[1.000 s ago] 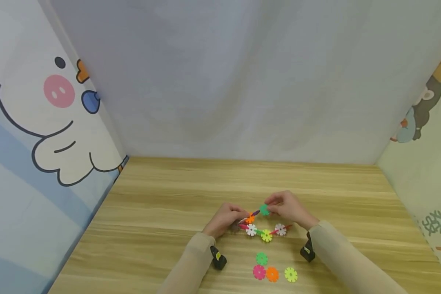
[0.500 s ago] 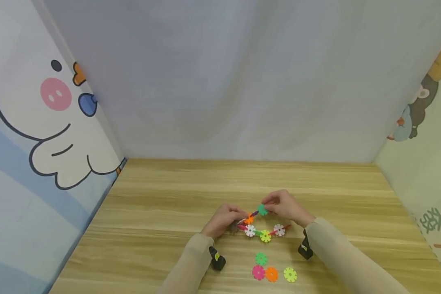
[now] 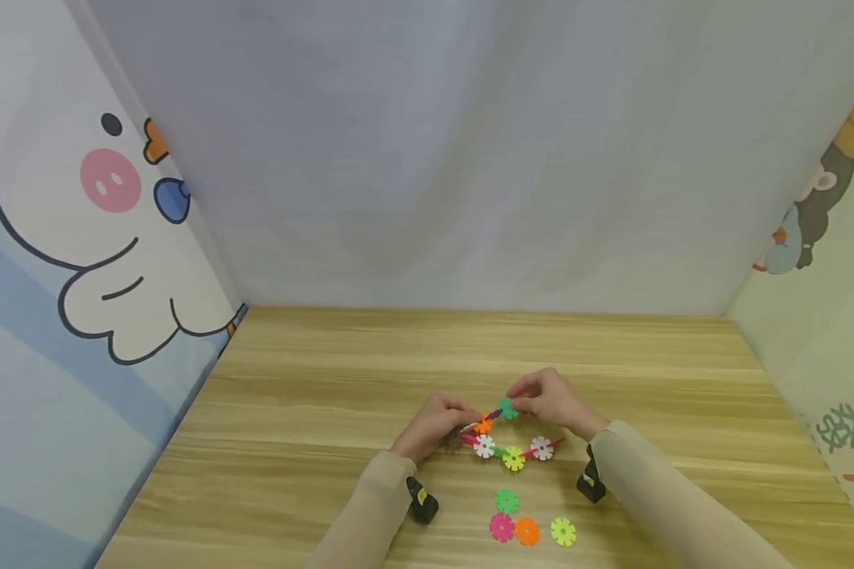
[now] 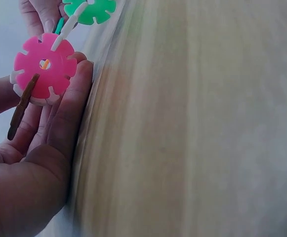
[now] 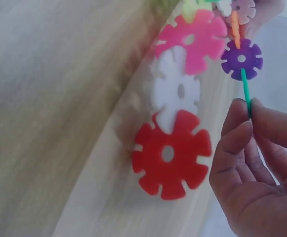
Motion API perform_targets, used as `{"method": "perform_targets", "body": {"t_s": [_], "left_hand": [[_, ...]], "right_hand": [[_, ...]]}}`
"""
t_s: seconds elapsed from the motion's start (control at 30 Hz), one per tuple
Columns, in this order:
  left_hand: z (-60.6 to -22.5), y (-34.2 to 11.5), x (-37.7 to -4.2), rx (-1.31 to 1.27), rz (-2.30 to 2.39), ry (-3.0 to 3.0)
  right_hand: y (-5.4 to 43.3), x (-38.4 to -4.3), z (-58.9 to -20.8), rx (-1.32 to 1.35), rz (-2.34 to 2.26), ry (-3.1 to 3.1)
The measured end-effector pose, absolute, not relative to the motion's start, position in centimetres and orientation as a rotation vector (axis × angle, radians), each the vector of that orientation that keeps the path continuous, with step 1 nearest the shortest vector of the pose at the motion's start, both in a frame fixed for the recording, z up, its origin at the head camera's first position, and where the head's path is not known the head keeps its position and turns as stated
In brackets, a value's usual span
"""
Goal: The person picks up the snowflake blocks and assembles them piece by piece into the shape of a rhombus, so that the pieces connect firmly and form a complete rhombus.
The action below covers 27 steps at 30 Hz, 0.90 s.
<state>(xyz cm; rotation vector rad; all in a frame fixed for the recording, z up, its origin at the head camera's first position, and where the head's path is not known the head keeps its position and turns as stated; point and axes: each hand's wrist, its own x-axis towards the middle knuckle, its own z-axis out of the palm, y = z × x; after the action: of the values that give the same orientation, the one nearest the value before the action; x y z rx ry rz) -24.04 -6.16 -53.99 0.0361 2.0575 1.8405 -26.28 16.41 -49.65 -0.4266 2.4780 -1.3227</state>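
Observation:
A curved chain of slotted snowflake discs hangs between my hands. My left hand (image 3: 434, 424) grips it by its left bend, fingers at the orange disc (image 3: 483, 424). In the left wrist view a pink disc (image 4: 59, 74) and a brown disc (image 4: 22, 106) show at those fingers. My right hand (image 3: 553, 401) pinches the green disc (image 3: 508, 408) at one end, between thumb and fingertips. Seen edge-on in the right wrist view, that disc sits in a slot of the purple disc (image 5: 232, 61). The chain's other end, a red disc (image 5: 190, 165) joined to a white disc (image 5: 164, 91), hangs free.
Loose on the wooden table (image 3: 313, 356) nearer me lie a green disc (image 3: 507, 500), a pink disc (image 3: 501, 527), an orange disc (image 3: 527, 532) and a yellow disc (image 3: 563, 532). A pale curtain (image 3: 470, 158) stands behind the table, with printed panels at both sides.

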Motion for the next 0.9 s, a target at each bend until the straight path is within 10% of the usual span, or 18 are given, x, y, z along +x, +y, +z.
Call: {"method": "perform_targets", "body": {"t_s": [0.9], "left_hand": [[-54.04, -5.95, -23.61, 0.006, 1.808, 2.173]], "right_hand": [[15.52, -25.98, -49.93, -0.289, -1.446, 2.313]]}}
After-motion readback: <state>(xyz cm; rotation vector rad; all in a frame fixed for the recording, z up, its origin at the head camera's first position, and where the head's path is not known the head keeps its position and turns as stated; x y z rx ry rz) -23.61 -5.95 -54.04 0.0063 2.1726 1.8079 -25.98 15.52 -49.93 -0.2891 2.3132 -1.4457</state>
